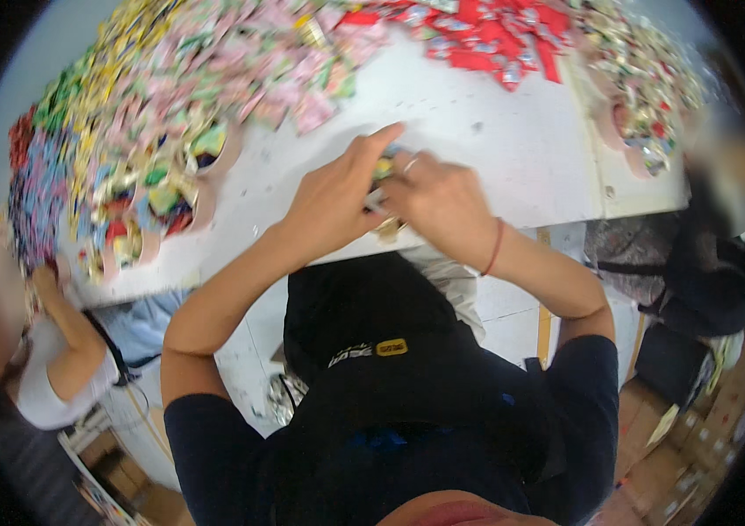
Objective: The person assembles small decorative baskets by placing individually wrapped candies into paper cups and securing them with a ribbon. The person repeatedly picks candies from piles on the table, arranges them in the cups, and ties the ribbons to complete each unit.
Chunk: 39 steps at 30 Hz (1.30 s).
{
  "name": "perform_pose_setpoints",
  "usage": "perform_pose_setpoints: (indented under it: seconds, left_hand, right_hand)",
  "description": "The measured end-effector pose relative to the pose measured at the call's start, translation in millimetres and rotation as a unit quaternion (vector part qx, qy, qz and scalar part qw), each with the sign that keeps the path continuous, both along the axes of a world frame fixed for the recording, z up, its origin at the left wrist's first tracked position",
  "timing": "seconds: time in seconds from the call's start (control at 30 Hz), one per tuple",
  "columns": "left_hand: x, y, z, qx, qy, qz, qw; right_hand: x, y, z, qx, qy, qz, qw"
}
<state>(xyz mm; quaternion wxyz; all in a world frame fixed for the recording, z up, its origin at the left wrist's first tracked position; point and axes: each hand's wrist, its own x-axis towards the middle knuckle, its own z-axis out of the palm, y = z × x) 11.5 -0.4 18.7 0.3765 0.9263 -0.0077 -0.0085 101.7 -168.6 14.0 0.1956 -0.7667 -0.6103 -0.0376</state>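
Near the table's front edge, my hands meet over a small cluster of colourful wrapped packets [383, 168], mostly hidden by my fingers. My left hand [333, 197] curls round its left side, with the thumb stretched toward the upper right. From the right, my right hand [444, 197] bends its fingers down onto the packets; they are smeared by motion, and a ring shows on one. Below the hands a tan edge [388, 230] pokes out, perhaps part of a container. A thin red band circles my right wrist.
On the white table [495, 158] lie heaps of pink packets [276, 70], red packets [504, 35] and yellow packets [114, 53]. Filled pale pink containers [206, 197] stand at the left, another [613, 127] at the right. A co-worker's arm [74, 324] reaches in at left; another person [723, 175] is at right.
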Motion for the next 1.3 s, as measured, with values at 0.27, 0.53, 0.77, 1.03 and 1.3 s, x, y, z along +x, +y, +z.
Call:
perform_pose_setpoints:
  seconds: [0.27, 0.53, 0.77, 1.03, 1.3]
  left_hand:
    - [-6, 14, -5, -0.089, -0.011, -0.037, 0.995]
    - [-3, 12, -5, -0.024, -0.007, -0.028, 0.999]
    - [-7, 4, -10, 0.000, -0.040, 0.013, 0.999]
    - [-7, 3, -12, -0.001, -0.038, 0.018, 0.999]
    - [-7, 9, -9, -0.034, -0.012, 0.005, 0.999]
  right_hand:
    - [-5, 8, -8, 0.011, 0.039, -0.024, 0.999]
    - [10, -6, 4, -0.020, 0.293, 0.003, 0.956]
    - [-8, 8, 9, -0.024, -0.022, -0.066, 0.997]
    - [8, 1, 9, -0.102, 0.167, -0.102, 0.975]
    - [13, -2, -4, 0.086, 0.110, 0.044, 0.989]
